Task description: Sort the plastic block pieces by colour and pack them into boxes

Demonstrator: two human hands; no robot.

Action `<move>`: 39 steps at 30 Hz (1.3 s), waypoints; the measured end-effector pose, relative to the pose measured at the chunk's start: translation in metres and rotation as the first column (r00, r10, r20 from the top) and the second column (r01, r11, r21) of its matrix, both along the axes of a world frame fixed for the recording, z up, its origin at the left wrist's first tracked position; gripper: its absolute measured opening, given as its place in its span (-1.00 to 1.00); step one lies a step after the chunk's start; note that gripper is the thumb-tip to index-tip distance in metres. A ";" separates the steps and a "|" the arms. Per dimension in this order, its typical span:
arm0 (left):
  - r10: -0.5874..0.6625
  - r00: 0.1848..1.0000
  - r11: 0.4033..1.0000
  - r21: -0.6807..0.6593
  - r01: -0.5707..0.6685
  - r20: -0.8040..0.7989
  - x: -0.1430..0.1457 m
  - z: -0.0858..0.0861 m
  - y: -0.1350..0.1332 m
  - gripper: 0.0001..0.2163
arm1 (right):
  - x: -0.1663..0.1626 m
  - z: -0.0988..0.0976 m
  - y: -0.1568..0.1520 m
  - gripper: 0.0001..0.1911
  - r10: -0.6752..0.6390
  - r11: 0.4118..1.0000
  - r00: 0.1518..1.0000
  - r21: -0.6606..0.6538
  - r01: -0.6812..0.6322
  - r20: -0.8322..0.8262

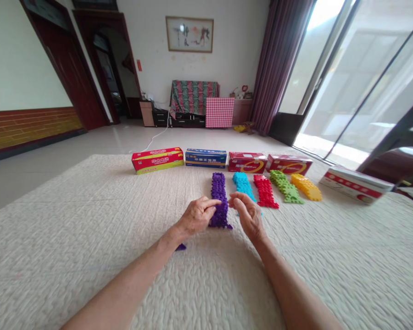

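A purple strip [222, 212] lies lengthwise in front of you, directly beneath the outstretched index finger of your left hand [197, 215] and just beside the curled fingertips of your right hand [249, 216]. Knobby, notched and a single deep color, it runs from near your grip straight away from you, its far end well beyond your fingertips. Its near end sits between your two hands, a small pointed bit jutting from the corner on your right hand's side. Whether your left fingertip presses on it cannot be told. A dark purple piece [181, 247] lies apart from the strip, beside your left wrist, partly hidden by your forearm.
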State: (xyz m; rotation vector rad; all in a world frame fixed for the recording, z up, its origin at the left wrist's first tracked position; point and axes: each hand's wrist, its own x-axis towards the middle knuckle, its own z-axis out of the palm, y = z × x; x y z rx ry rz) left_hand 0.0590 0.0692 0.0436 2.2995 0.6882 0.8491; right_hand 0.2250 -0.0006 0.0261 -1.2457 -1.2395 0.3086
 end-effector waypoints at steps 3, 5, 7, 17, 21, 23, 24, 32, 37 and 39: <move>-0.092 0.989 0.991 0.085 0.102 -0.114 -0.001 0.002 -0.003 -0.69 | 0.000 -0.002 0.000 -0.74 -0.001 1.000 1.000 -0.007 0.001 0.005; -0.140 0.979 0.981 0.110 0.157 -0.148 -0.001 0.001 -0.005 -0.70 | -0.003 -0.001 0.000 -0.74 0.005 1.000 1.000 -0.019 -0.005 0.023; -0.173 0.970 0.973 0.124 0.195 -0.174 0.000 -0.003 -0.005 -0.72 | -0.005 0.000 -0.001 -0.73 0.004 1.000 0.999 -0.026 -0.003 0.036; -0.212 0.945 0.935 0.230 0.271 -0.250 0.005 -0.011 -0.003 -0.78 | -0.007 -0.002 -0.001 -0.74 -0.006 0.999 0.995 -0.051 0.011 0.097; -0.193 0.967 0.934 0.269 0.233 -0.169 0.008 -0.013 -0.003 -0.76 | -0.008 -0.002 -0.001 -0.73 -0.005 0.998 0.994 -0.054 0.011 0.110; -0.149 0.984 0.949 0.266 0.171 -0.101 0.007 -0.010 -0.003 -0.75 | -0.008 -0.002 -0.001 -0.73 -0.011 0.999 0.992 -0.052 0.018 0.125; -0.114 0.990 0.957 0.260 0.131 -0.081 0.006 -0.007 -0.002 -0.75 | -0.008 -0.001 -0.001 -0.73 -0.016 0.998 0.991 -0.052 0.023 0.136; 0.074 0.928 0.987 0.158 -0.017 -0.366 -0.049 0.026 0.020 -0.78 | -0.013 0.002 -0.005 -0.74 0.038 0.997 0.982 -0.074 -0.025 0.185; 0.107 0.794 0.993 0.102 -0.057 -0.598 -0.094 0.033 0.010 -0.68 | -0.012 -0.001 -0.004 -0.73 0.027 0.997 0.984 -0.076 -0.014 0.178; 0.045 0.768 0.996 0.084 0.012 -0.639 -0.108 0.032 0.001 -0.61 | -0.011 -0.003 -0.003 -0.72 0.018 0.997 0.985 -0.072 -0.006 0.173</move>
